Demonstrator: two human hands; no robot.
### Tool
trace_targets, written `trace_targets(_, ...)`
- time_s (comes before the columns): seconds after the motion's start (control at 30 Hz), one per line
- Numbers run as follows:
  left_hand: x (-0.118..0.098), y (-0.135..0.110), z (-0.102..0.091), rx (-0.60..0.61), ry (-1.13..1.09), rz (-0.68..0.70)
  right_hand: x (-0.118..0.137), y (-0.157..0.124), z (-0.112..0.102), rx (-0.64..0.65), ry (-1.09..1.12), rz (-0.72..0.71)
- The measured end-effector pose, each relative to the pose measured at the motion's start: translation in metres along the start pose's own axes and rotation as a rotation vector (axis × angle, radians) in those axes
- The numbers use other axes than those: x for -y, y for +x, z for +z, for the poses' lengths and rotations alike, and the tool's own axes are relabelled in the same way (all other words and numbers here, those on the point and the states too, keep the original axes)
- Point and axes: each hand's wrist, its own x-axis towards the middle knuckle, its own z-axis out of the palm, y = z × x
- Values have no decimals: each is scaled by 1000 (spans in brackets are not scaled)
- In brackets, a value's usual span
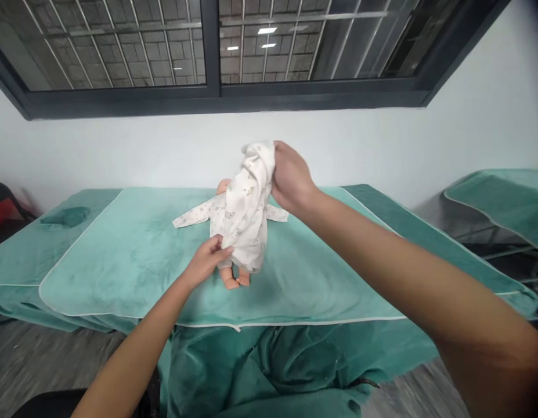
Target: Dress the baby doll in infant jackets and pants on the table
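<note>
Our left hand (208, 258) pinches the lower left edge of the cloth (250, 215), thumb against fingers. Behind the cloth, partly hidden, the doll (228, 278) lies on the bed (133, 249), sleeves spread, feet toward us. Our right hand (290, 177) grips the cloth's top right, holding it up above the doll. We judge it light, soft and limp, hardly slippery or fragile, best held by opposite edges, since its middle would bunch.
</note>
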Motion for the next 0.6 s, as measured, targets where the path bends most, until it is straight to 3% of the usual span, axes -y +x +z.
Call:
trace_targets(0.1, -16, -8, -22, -141, -214, 102, 6, 4, -35, -59, -73, -70)
trace_targets(0.17, -38, -13, -36, -224, -340, 125, 10, 4, -60, 33, -173, -14)
trace_targets(0.3, -80, -17, -48, -251, -429, 160, 17, -8, -91, 683, -570, 308)
trace_targets(0.33, -86, -16, -48, -238, -420, 158, 16, -13, -92, 823, -678, 335)
trace_targets(0.4, -90, -13, -45, -207, -388, 126, 11, -22, -90, 964, -872, 276)
trace_targets(0.5, -89, -8, -37, -186, -347, 76, -2, -32, -79, 989, -1102, 94)
trace_targets(0.6, -91, -6, -31, -211, -353, 50, -10, -39, -68, 865, -1298, -68)
